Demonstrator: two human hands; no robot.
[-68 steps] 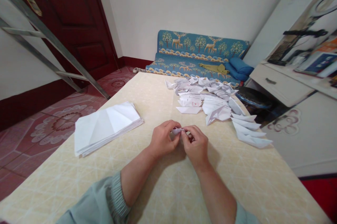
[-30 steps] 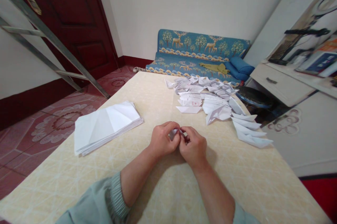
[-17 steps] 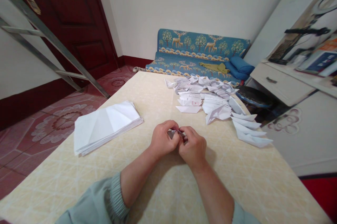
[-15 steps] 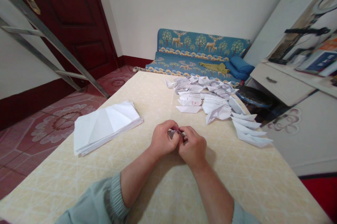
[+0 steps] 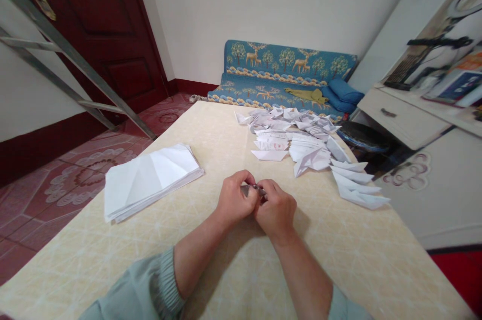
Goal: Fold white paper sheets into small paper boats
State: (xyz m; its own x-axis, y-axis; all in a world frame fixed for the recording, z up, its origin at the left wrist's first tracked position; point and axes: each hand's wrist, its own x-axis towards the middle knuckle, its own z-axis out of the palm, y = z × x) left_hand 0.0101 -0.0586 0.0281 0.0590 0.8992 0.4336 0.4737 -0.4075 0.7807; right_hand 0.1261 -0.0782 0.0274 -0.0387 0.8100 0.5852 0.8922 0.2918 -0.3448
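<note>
My left hand [image 5: 236, 198] and my right hand [image 5: 275, 208] are close together above the middle of the cream table [image 5: 222, 139]. Between their fingertips they pinch a small piece of folded white paper [image 5: 250, 189], mostly hidden by my fingers. To the left lies a neat stack of creased white paper [image 5: 148, 182]. Ahead is a loose pile of folded paper pieces [image 5: 289, 134], some with printing. Several pointed folded papers [image 5: 352, 184] lie in a row along the right edge.
A blue deer-patterned floor sofa [image 5: 278, 71] stands past the far table end. A metal ladder [image 5: 64, 49] leans at the left before a dark red door [image 5: 94, 34]. A white drawer cabinet [image 5: 401, 112] and a dark round stool [image 5: 363, 137] stand at the right.
My hands have drawn closer together and cover more of the small paper. The head view has tilted slightly, and the objects on the table have not moved.
</note>
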